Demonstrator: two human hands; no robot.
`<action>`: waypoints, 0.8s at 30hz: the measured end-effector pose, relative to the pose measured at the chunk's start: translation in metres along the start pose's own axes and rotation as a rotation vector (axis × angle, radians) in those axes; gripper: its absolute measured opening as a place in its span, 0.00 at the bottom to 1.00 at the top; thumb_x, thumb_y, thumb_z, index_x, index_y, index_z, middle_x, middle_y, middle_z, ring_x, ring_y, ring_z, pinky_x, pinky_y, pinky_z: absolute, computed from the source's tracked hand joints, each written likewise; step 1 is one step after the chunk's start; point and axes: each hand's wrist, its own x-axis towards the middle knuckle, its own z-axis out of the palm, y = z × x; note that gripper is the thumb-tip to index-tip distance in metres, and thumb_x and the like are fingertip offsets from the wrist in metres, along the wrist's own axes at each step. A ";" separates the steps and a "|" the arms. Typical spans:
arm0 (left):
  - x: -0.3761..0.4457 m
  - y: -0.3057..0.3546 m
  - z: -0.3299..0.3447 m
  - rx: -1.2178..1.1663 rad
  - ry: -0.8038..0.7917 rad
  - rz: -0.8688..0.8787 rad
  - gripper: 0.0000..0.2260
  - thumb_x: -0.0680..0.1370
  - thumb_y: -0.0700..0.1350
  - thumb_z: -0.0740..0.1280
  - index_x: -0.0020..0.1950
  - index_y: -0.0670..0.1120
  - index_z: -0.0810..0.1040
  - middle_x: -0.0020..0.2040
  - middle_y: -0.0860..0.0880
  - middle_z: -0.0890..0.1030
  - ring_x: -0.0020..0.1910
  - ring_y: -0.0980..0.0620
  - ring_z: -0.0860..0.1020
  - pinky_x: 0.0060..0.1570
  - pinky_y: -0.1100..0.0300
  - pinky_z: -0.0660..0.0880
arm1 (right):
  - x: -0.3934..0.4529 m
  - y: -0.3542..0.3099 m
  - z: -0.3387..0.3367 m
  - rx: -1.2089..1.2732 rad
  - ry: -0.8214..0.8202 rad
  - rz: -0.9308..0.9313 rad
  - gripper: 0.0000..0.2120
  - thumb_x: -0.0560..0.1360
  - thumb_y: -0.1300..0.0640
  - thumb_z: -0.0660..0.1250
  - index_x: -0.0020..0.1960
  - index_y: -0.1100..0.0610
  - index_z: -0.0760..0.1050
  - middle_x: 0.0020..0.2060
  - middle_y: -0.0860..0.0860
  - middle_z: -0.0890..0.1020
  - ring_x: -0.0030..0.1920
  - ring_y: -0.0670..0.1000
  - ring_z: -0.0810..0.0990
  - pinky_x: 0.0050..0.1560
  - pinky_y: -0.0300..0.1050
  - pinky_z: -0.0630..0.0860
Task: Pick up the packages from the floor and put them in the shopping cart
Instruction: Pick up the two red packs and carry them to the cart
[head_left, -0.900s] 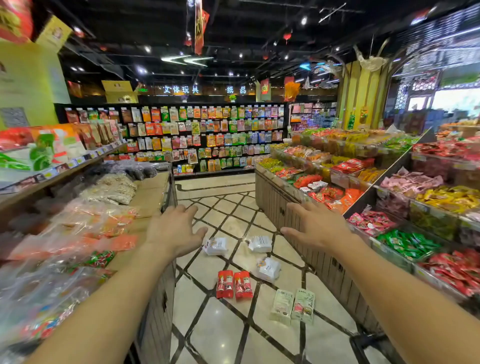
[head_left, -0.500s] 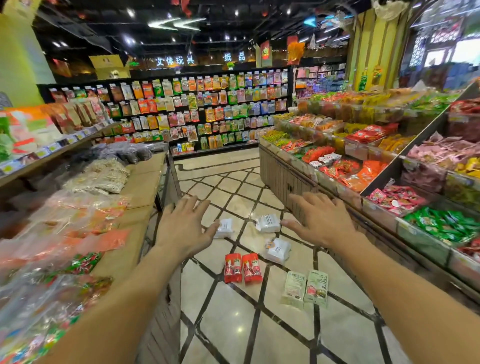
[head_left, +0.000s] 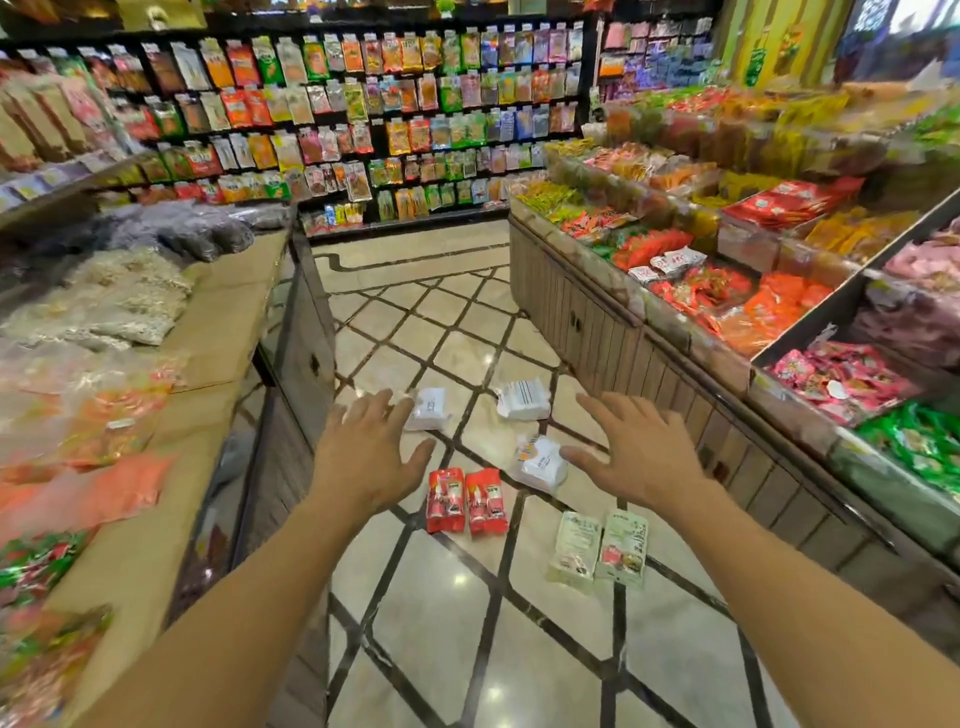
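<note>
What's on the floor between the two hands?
In the head view, a white packet lies beside the right hand, with two red packets nearer the left hand.

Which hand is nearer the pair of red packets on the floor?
Left. The left hand hovers just up-left of the red packets; the right hand is farther right, beyond a white packet.

**Packages on the aisle floor between two display counters**

Seven packages lie on the floor. Farthest are two apart; a third lies nearer, right. Nearer still a touching pair, and right of it another pair. A counter flanks the left, stepped bins the right, shelving far behind.
</note>
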 end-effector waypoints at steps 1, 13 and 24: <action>0.014 -0.002 0.009 -0.009 0.010 0.016 0.34 0.80 0.66 0.50 0.81 0.51 0.67 0.80 0.44 0.69 0.78 0.42 0.67 0.75 0.40 0.63 | 0.017 -0.001 0.007 -0.006 -0.014 -0.001 0.51 0.65 0.21 0.32 0.83 0.40 0.52 0.81 0.47 0.64 0.80 0.54 0.62 0.72 0.57 0.65; 0.224 -0.097 0.109 -0.133 -0.081 -0.001 0.37 0.76 0.66 0.48 0.75 0.47 0.76 0.71 0.41 0.79 0.68 0.39 0.77 0.64 0.42 0.72 | 0.257 -0.051 0.073 0.068 -0.054 0.051 0.38 0.79 0.27 0.53 0.83 0.42 0.55 0.80 0.50 0.66 0.79 0.55 0.64 0.72 0.57 0.65; 0.387 -0.144 0.184 -0.159 -0.201 -0.059 0.34 0.77 0.64 0.54 0.75 0.44 0.74 0.70 0.39 0.78 0.68 0.36 0.75 0.62 0.42 0.71 | 0.420 -0.074 0.138 0.160 -0.097 0.041 0.43 0.74 0.24 0.45 0.81 0.47 0.63 0.75 0.53 0.73 0.73 0.58 0.72 0.65 0.58 0.72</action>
